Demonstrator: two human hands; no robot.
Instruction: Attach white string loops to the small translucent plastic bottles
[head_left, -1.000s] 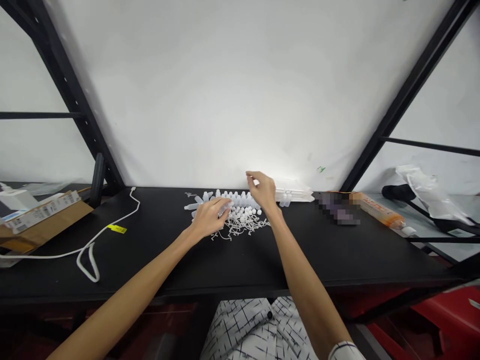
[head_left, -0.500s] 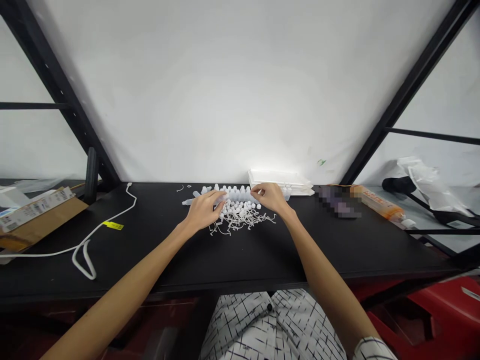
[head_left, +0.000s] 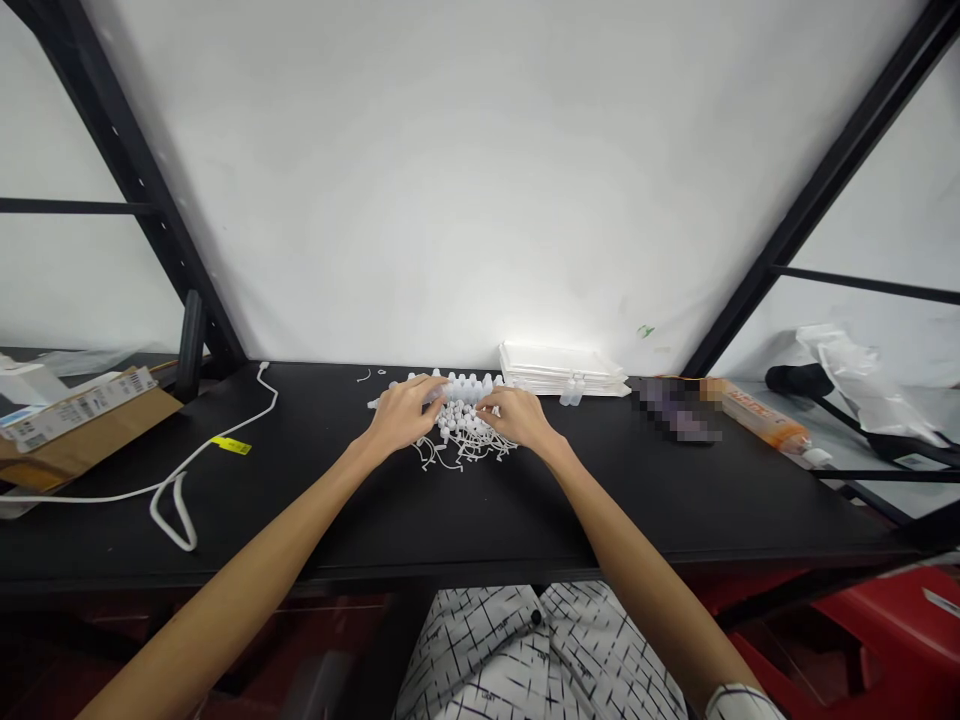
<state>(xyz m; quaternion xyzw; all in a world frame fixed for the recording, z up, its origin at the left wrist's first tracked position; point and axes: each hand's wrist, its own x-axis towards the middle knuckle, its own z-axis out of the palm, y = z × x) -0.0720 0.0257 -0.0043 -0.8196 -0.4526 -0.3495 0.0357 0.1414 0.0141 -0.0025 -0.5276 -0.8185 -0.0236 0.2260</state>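
My left hand (head_left: 401, 415) rests curved over the left end of a heap of small white plastic caps with thin tethers (head_left: 465, 438). Its fingertips reach a row of translucent plastic bottles (head_left: 469, 387) lying behind the heap. My right hand (head_left: 517, 418) sits on the heap's right side, fingers bent down among the caps. The hands stand close together. Their fingers hide part of the heap, so I cannot tell whether either hand grips a piece. Two small bottles (head_left: 572, 392) stand to the right, in front of a stack of white trays (head_left: 559, 368).
Everything stands on a black table (head_left: 480, 520). A white cable (head_left: 225, 450) with a yellow tag lies to the left, near a cardboard box (head_left: 82, 420). On the right are a pixelated object (head_left: 679, 412) and an orange-labelled tube (head_left: 761, 425). Black metal frame posts flank a white wall.
My right hand has moved left and nearer to me, from the bottles onto the caps, closing the gap to my left hand. My left hand has barely shifted.
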